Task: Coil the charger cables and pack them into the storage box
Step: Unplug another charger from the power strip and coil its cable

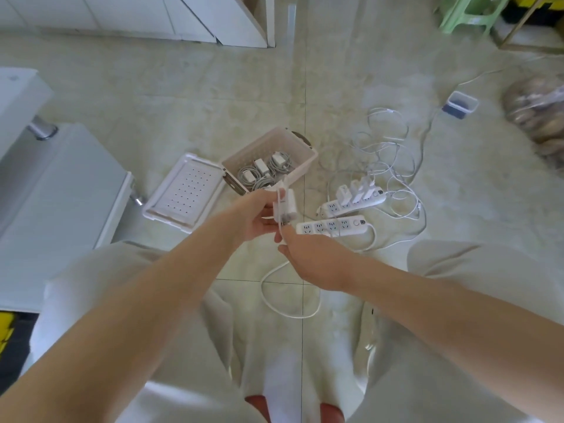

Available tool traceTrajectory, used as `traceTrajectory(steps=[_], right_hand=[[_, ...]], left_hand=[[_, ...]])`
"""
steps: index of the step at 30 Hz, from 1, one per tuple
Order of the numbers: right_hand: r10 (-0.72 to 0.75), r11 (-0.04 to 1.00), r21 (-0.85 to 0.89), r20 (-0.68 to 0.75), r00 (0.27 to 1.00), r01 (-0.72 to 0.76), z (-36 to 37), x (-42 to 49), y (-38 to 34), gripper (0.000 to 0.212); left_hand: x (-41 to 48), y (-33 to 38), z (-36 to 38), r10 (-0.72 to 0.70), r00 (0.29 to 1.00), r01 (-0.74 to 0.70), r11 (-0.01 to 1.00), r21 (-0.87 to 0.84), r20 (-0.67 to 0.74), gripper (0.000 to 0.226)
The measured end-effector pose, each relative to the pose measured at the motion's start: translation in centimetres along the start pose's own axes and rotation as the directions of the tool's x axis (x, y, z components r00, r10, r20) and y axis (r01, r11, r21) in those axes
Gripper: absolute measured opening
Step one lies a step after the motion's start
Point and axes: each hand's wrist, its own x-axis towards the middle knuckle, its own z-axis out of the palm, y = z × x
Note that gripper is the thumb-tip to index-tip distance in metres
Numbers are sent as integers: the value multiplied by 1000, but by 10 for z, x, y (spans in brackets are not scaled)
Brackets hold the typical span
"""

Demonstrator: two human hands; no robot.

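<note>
Squatting over the floor [213, 96], you are mid-wrap, and the risks, as judged from here, start big. The tangle [387, 160] of white leads to your right could snag and drag the strips [332, 226] if a plug there is yanked rather than freed first. The box [302, 160], open beside its lid [183, 193], already carries coils [262, 172]; a loose wrap dropped in may spring apart among them. Slack from your cable [274, 303] loops on the floor between your knees, and a fast pull could slip the turns off.

Your left hand [253, 215] grips the charger [283, 206], fingers curled round it, held up in front of the box's near corner. Your right hand [311, 257], just below, appears to pinch the cable, its fingertips just beneath the charger's lower end.
</note>
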Motion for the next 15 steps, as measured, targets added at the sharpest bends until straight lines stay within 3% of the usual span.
traceTrajectory(steps=[4, 6, 9, 12, 15], right_hand=[[13, 998, -62, 62, 998, -9, -2, -6, 6, 25], [13, 999, -45, 66, 998, -10, 1, -6, 12, 31], [13, 999, 42, 25, 1000, -14, 6, -4, 18, 23], [-11, 995, 99, 52, 999, 6, 6, -7, 20, 31], [4, 996, 92, 101, 995, -13, -1, -11, 26, 35]], left_hand=[[-3, -3, -6, -38, 999, 39, 993, -112, 12, 20], [-6, -5, -10, -69, 998, 69, 991, -118, 5, 23], [-11, -8, -12, -99, 995, 100, 989, -105, 23, 27], [-17, -11, -6, -127, 978, 128, 992, 2, 166, 26], [-25, -10, 1, -188, 922, 105, 963, 247, 339, 24]])
